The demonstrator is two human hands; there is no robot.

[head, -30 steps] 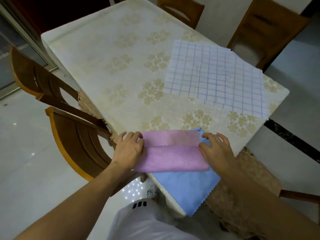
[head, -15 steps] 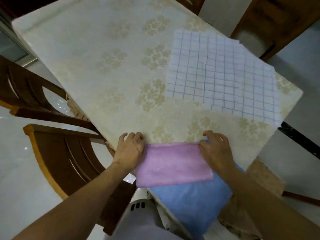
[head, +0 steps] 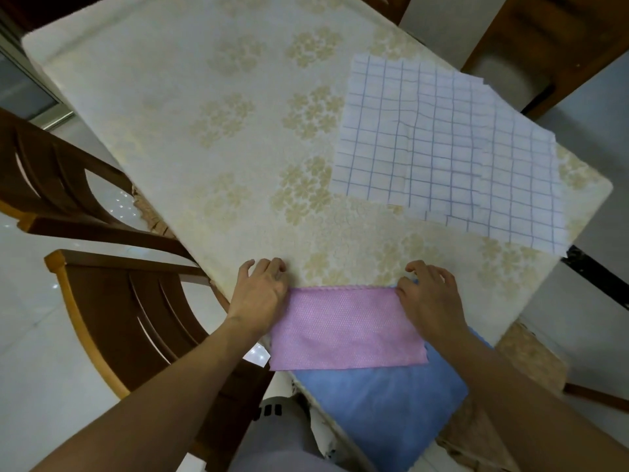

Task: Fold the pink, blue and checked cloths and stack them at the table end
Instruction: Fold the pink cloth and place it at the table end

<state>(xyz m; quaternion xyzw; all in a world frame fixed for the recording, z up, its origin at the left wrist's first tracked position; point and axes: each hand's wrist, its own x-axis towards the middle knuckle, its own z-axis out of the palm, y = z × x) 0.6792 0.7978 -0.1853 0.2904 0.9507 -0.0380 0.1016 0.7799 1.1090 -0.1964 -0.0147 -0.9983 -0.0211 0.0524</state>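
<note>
Both hands low in the frame, palms down

The left hand (head: 260,294) lies at lower centre-left, fingers loosely bent and spread; the right hand (head: 430,296) lies at lower centre-right, fingers likewise bent. Both bare forearms run in from the bottom corners.

My desk (head: 211,107) wears a cream floral cover; wooden chairs (head: 112,321) stand left and far right on glossy white floor tiles (head: 30,362).

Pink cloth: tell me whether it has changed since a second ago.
Yes. The pink cloth showed a fold line earlier; now it lies flat and smooth on the blue cloth.
</note>
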